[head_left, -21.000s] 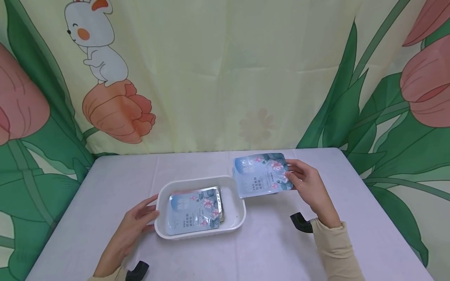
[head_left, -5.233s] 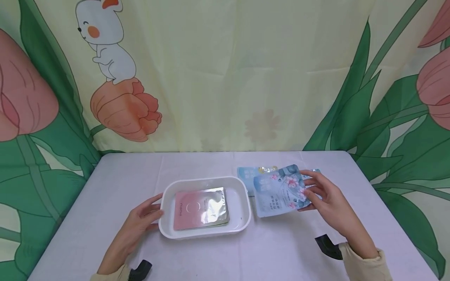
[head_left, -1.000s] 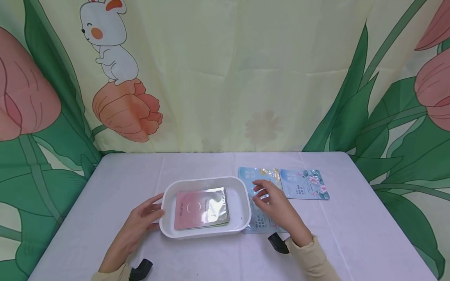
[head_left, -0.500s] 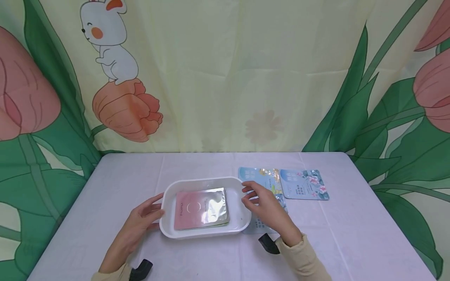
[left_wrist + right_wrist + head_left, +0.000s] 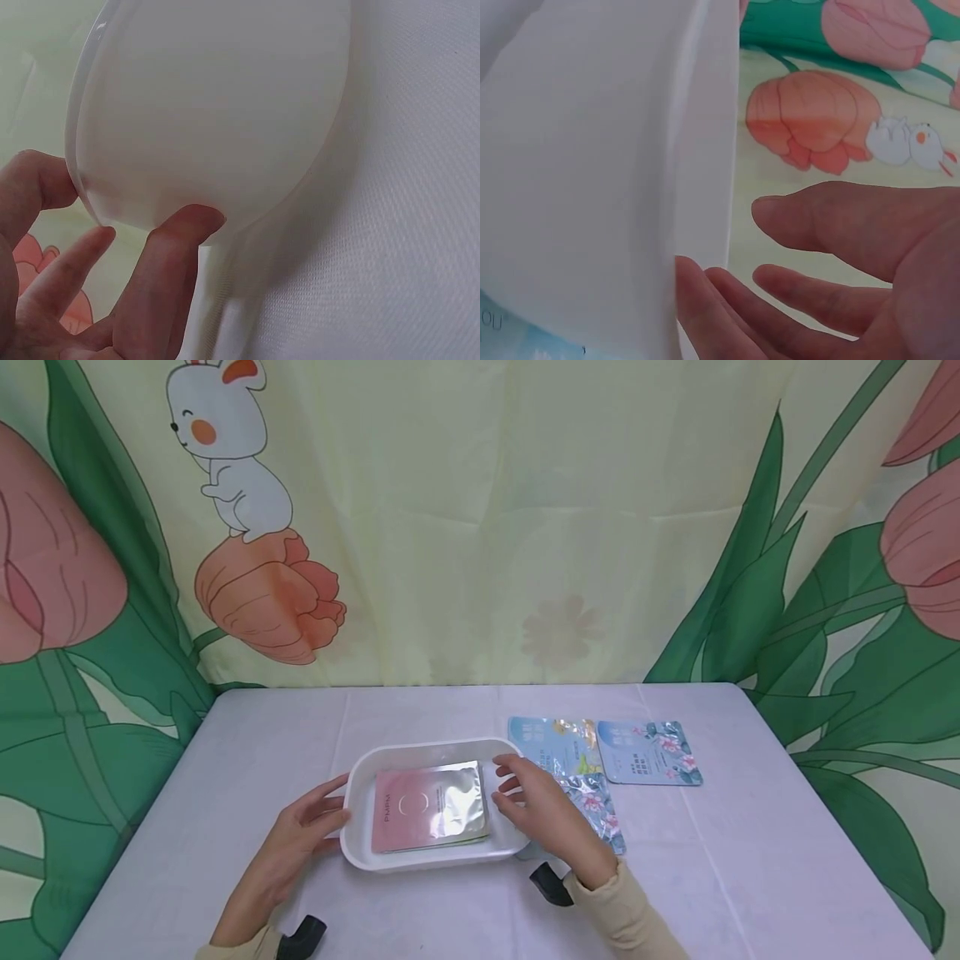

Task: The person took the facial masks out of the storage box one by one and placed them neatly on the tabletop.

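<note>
In the head view, a white plastic tray [image 5: 427,863] sits at the middle of the table. A pink-and-silver flat sachet [image 5: 411,808] marked PMPM lies in it, with a green edge showing beneath. My left hand [image 5: 296,831] holds the tray's left end, thumb and fingers on its wall and rim in the left wrist view. Over the tray's right end is my right hand [image 5: 543,810], fingers loosely bent and holding nothing. The right wrist view shows these fingers [image 5: 709,319] by the tray's edge; whether they touch it I cannot tell.
Right of the tray lie a blue sachet with yellow print [image 5: 555,745], a blue floral sachet [image 5: 651,753] beside it, and another floral sachet [image 5: 600,810] nearer, partly behind my right hand. A patterned curtain [image 5: 450,527] hangs behind the white-covered table [image 5: 750,860].
Blue sachets have left the tray since the oldest frame and lie to its right, uncovering the pink one. Over the last second my empty right hand has moved left over the tray; the left stays.
</note>
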Available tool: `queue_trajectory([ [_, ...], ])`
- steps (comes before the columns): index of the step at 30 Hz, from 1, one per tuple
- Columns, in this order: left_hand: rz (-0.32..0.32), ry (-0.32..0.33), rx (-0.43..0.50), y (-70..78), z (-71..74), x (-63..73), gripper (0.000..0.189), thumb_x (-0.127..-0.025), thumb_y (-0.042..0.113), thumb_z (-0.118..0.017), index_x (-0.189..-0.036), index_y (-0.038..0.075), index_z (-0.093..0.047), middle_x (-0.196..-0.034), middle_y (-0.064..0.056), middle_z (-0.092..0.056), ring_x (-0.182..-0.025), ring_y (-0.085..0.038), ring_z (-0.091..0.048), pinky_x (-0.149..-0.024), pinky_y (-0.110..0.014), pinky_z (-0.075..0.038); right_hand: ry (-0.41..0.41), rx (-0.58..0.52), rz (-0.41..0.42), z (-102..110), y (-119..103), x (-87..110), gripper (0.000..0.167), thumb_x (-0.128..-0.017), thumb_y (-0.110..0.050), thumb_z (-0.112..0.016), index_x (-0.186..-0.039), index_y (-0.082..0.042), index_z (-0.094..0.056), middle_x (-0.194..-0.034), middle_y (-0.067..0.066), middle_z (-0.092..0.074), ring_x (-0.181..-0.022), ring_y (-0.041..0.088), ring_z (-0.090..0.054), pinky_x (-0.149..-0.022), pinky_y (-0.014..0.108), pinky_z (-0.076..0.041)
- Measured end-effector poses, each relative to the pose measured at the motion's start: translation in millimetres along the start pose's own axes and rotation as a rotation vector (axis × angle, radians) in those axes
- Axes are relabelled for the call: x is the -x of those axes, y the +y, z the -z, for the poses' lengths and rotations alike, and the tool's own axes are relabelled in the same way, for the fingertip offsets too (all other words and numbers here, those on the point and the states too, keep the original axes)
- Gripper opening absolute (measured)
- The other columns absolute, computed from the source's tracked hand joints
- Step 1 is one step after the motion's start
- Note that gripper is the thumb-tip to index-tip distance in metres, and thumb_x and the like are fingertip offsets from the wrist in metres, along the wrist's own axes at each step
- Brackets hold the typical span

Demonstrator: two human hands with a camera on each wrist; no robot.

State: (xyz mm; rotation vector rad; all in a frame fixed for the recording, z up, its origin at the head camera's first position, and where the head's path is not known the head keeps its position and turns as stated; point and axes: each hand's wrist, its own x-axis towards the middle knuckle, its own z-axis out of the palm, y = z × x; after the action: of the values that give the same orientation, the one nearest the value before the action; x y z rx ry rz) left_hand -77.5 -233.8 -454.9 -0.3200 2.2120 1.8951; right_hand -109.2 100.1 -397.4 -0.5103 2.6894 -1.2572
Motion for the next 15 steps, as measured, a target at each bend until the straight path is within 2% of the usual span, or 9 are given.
queue_trajectory([
  [8, 0.001, 0.008, -0.006, 1.5, -0.5, 1.4, 0.063, -0.094, 0.025, -0.069, -0.151, 0.019, -0.041, -0.14, -0.02, -0.053, -0.111, -0.022, -0.065, -0.082, -0.034, -0.06, -0.051, -0.016, 0.035, -10.1, -5.2, -2.6, 0.042, -0.093, -0.002, -0.063, -0.132, 0.005, -0.05, -0.119, 0.021, -0.061, -0.1, 0.032, -0.066, -0.085, 0.045, -0.057],
  [15, 0.006, 0.012, -0.011, 2.2, -1.2, 1.5, 0.063, -0.094, 0.025, -0.069, -0.151, 0.02, -0.042, -0.14, -0.02, -0.053, -0.111, -0.023, -0.064, -0.082, -0.034, -0.06, -0.041, 0.097, 0.067, -19.6, -7.3, -4.0, 0.046, -0.094, -0.007, -0.064, -0.135, 0.005, -0.048, -0.119, 0.019, -0.06, -0.101, 0.03, -0.064, -0.085, 0.045, -0.056],
])
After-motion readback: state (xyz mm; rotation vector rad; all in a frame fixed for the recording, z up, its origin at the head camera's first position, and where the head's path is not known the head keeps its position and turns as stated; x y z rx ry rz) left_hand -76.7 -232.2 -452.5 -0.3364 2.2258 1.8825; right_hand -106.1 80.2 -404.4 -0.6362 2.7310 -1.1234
